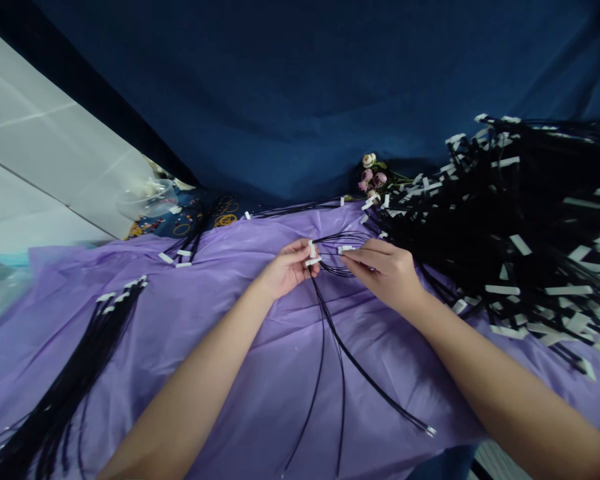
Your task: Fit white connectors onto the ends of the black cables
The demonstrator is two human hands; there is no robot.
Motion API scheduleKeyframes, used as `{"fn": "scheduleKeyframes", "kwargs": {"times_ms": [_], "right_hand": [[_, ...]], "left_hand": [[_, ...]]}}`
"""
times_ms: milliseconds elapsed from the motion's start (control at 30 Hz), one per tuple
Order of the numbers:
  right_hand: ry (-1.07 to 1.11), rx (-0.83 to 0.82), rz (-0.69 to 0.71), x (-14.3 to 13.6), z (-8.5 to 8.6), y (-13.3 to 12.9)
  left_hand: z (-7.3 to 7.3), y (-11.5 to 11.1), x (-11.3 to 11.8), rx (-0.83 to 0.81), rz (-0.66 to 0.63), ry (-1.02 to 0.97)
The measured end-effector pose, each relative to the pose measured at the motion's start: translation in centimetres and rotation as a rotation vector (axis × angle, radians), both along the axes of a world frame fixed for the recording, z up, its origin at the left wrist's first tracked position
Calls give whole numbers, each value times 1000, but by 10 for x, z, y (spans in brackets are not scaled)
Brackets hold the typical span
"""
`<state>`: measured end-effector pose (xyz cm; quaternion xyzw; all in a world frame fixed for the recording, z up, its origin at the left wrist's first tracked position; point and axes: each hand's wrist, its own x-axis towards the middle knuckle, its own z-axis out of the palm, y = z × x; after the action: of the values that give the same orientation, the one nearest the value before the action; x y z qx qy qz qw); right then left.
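Behind, a dark blue curtain (300, 80) is hung, and below it a purple sheet (253, 387) is spread. At the right, a pile (445, 220) of black leads with white ends is heaped; at the left, a smaller bundle (80, 360) is laid. Between these, two hands are held close together above the sheet. By the left hand (290, 272), white plugs (312, 261) are pinched between thumb and fingers, with black wires (339, 341) hanging from them. By the right hand (387, 267), a white connector (347, 250) is gripped at narrowed fingertips. The connector is placed just right of the plugs, nearly level with them but apart, its long axis turned sideways toward the left fingers. Whether it is made of one piece or two cannot be told.
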<state>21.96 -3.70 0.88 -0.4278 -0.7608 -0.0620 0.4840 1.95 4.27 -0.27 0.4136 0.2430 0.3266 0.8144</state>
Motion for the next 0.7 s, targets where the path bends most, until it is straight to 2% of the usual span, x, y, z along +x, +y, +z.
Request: {"fn": "scheduleKeyframes", "kwargs": {"times_ms": [433,700], "right_hand": [[-77,-82,-60,-3,-1,-3],[-115,-59,-136,-6,-5,-2]], "left_hand": [[0,-1,2,-5,12,46],[0,-2,2,9,-19,83]]}}
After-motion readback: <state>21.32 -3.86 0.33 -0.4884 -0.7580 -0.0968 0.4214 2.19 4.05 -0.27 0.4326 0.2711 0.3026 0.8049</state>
